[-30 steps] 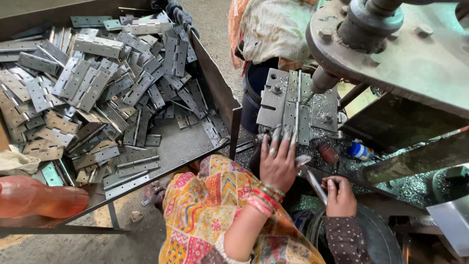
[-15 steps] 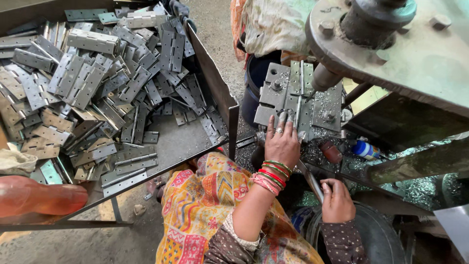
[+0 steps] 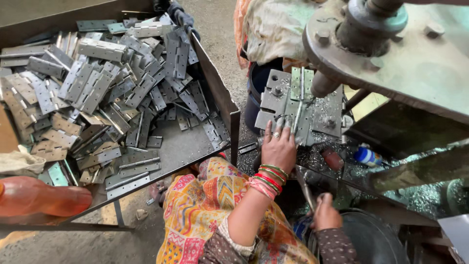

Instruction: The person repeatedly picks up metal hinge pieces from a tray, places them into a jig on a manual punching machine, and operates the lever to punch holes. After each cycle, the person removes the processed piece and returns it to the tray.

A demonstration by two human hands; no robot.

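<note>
At the far left a translucent orange plastic bottle [image 3: 41, 198] lies on its side at the lower corner of a wide, shallow sheet-steel tray [image 3: 215, 95], beside a crumpled pale cloth [image 3: 19, 161]. The tray is heaped with flat grey steel hinges [image 3: 97, 93], folded and unfolded, dull and scuffed, stacked thickest toward its upper left; toward its near right corner the bare floor of the tray shows between scattered pieces. The tray's right wall stands as a thin dark edge just beside the person's knee, draped in orange patterned cloth [image 3: 205, 205], and a narrow strip of gritty concrete floor runs beyond that wall.

Right of the wall, the left hand [image 3: 278, 149], with red and green bangles at the wrist, lies palm down with fingers spread flat on the near edge of an opened steel hinge [image 3: 298, 100]; it presses rather than grips. The hinge rests on a bolted grey metal fixture plate [image 3: 332, 117], directly under the drill spindle [image 3: 325, 83] of a heavy grey machine head. Bright metal shavings [image 3: 317, 156] litter the bed around the plate, leaving little free room.

Lower down, the right hand [image 3: 326, 215] is curled closed around a thin metal rod [image 3: 305, 186] that slants up toward the fixture. A small blue-and-white bottle [image 3: 367, 156] lies farther right among the shavings.
</note>
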